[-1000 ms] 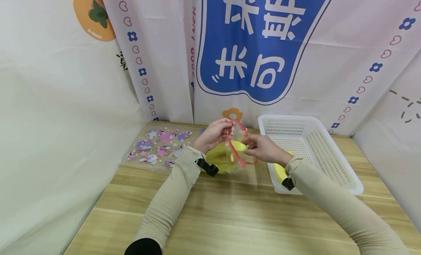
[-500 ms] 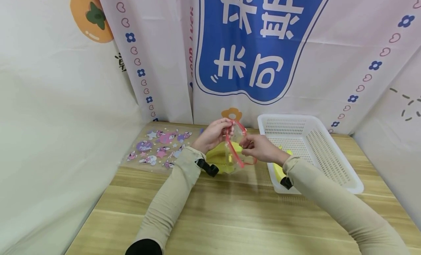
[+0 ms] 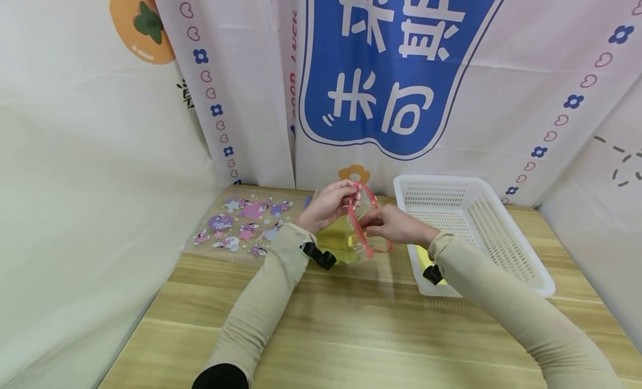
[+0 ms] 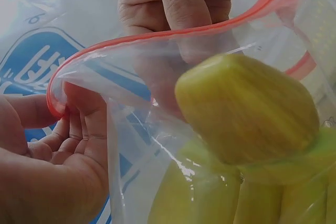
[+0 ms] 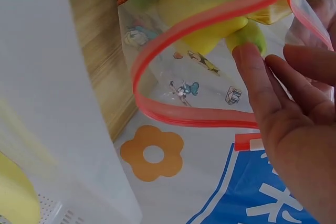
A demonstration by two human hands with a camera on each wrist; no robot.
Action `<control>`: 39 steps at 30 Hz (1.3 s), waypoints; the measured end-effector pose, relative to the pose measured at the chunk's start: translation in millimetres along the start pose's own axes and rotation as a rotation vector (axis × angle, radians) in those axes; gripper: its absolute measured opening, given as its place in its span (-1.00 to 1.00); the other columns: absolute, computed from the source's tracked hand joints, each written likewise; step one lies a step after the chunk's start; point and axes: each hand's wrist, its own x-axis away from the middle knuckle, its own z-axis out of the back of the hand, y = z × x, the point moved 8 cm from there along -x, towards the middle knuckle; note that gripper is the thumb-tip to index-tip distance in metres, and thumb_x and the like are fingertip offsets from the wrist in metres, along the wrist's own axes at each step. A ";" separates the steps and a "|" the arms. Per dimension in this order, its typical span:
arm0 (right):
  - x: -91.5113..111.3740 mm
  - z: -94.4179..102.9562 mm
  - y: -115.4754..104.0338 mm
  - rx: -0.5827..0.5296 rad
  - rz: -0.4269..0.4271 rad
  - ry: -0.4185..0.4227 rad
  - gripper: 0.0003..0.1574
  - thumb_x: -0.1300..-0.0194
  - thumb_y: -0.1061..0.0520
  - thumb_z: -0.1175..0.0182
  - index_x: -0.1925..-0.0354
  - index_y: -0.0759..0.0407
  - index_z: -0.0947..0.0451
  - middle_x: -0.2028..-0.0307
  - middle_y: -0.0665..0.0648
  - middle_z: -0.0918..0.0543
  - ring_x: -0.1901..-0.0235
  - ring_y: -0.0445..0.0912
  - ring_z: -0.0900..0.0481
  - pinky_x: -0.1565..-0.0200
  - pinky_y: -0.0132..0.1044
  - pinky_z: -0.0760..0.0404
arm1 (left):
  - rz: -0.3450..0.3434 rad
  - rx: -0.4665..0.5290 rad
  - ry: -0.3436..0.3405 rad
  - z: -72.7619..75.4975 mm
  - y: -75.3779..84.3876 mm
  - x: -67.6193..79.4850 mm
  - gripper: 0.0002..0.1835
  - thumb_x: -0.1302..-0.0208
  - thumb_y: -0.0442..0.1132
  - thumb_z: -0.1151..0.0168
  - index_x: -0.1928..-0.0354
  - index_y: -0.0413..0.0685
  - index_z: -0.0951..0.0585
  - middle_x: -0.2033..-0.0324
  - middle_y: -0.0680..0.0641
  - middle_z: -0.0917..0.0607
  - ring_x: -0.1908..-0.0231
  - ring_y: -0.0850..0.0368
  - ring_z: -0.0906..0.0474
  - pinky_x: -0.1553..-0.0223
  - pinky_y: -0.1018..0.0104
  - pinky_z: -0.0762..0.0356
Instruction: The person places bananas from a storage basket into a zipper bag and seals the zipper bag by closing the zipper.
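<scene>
My left hand (image 3: 328,206) pinches the red rim of a clear zip bag (image 4: 157,36) between thumb and fingers, and its mouth stands open. Inside the bag lie several yellow bananas (image 4: 210,192). One more yellow banana (image 4: 247,111) tilts above them, its blunt end toward the mouth. The fingers of my right hand (image 3: 396,225) reach into the red-rimmed opening, fairly straight. In the right wrist view, a fingertip is right at the greenish end of a banana (image 5: 249,36); nothing shows between the fingers.
A white perforated basket (image 3: 501,227) stands at the right with a yellow banana (image 3: 423,258) in it, partly behind my right sleeve. A flat clear bag with pink and purple cartoon prints (image 3: 248,213) lies at the left. A printed curtain (image 3: 261,99) hangs behind the wooden table (image 3: 351,322).
My right hand has moved left, farther into the bag mouth, and the yellow banana at its fingers has gone down into the bag. My left hand keeps pinching the rim.
</scene>
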 end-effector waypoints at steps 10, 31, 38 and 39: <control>6.5 -2.1 11.3 -0.065 -0.062 -0.047 -0.72 -0.24 0.29 -0.01 0.08 0.24 -0.51 0.18 0.09 -0.59 0.25 -0.15 -0.57 0.21 -0.27 -0.53 | 0.004 0.033 0.009 5.8 -2.0 -0.3 -0.89 -0.31 -0.28 0.09 0.27 -0.15 -0.43 0.52 -0.06 -0.47 0.56 0.17 -0.46 0.41 0.35 -0.47; 19.1 -2.6 -3.9 0.110 -0.017 -0.065 -0.76 -0.22 -0.03 -0.07 0.41 0.02 -0.62 0.62 -0.07 -0.51 0.66 -0.20 -0.27 0.57 -0.37 -0.30 | 0.065 -0.498 0.045 6.4 20.5 -14.6 -0.66 -0.16 -0.04 -0.14 0.61 -0.12 -0.40 0.64 -0.09 -0.54 0.55 0.01 -0.53 0.40 0.19 -0.52; 18.9 -17.0 -13.4 0.179 -0.006 -0.114 -0.81 -0.17 -0.02 -0.14 0.47 0.02 -0.57 0.59 -0.13 -0.57 0.63 -0.20 -0.43 0.57 -0.33 -0.43 | -0.087 -0.771 0.058 -2.9 42.4 -15.6 -0.69 -0.11 -0.14 -0.21 0.63 -0.11 -0.34 0.68 -0.02 -0.39 0.65 0.15 -0.31 0.55 0.35 -0.30; 18.9 -18.2 -15.3 0.183 -0.001 -0.117 -0.82 -0.17 0.00 -0.14 0.48 0.03 -0.56 0.60 -0.13 -0.57 0.61 -0.20 -0.46 0.55 -0.32 -0.46 | -0.113 -0.806 0.071 -4.1 45.7 -14.1 -0.71 -0.10 -0.16 -0.21 0.61 -0.11 -0.36 0.67 -0.02 -0.40 0.66 0.16 -0.29 0.57 0.35 -0.29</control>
